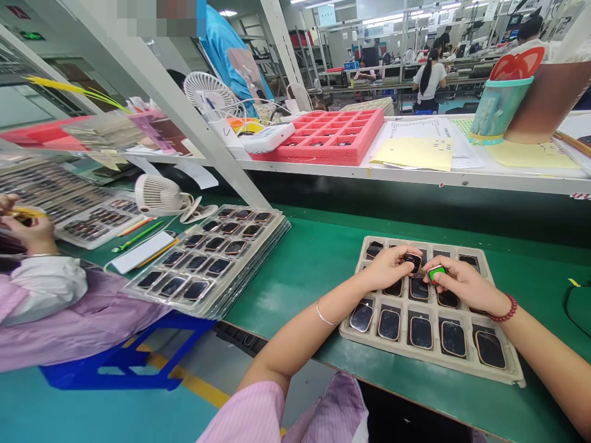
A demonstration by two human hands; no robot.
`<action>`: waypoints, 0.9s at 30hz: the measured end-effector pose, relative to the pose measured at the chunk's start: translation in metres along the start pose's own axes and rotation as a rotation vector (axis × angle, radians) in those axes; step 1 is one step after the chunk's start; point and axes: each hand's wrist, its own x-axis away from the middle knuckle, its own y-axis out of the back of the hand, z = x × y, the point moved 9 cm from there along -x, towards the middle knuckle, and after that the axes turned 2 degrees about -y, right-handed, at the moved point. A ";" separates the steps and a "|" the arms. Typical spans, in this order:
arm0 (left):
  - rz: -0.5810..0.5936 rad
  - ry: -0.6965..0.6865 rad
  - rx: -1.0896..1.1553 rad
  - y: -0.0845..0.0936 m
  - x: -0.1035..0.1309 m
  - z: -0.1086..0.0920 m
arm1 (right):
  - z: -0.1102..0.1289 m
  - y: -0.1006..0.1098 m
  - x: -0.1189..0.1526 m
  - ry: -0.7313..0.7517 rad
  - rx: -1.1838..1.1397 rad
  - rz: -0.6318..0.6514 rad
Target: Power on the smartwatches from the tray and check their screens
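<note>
A beige tray (401, 351) lies on the green bench, its compartments holding several dark rectangular watch-like pieces with thin gold rims. Above its back half, my left hand (392, 266) pinches one dark watch-like piece (412, 263) between thumb and fingers. Just to the right, my right hand (466, 284) has its fingers closed on a small green and red object (436, 273), held close beside that piece. The two held objects are near each other; whether they touch is not clear.
A stack of clear trays (215, 252) with similar pieces stands left of centre, by a white fan (159, 194). A person's hands (28, 227) work at far left. The shelf (415, 175) above carries a red foam tray (323, 138), papers and a teal cup (498, 111).
</note>
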 end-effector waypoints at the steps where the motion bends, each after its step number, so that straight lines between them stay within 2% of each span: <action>1: -0.001 -0.004 -0.005 0.000 0.000 0.000 | 0.000 0.000 0.000 0.001 -0.015 -0.002; 7: -0.008 -0.039 -0.041 0.001 0.000 -0.003 | 0.000 0.003 -0.001 0.055 -0.114 -0.025; 27: -0.002 -0.055 -0.039 0.000 0.001 -0.005 | 0.003 0.007 0.000 0.069 -0.085 -0.069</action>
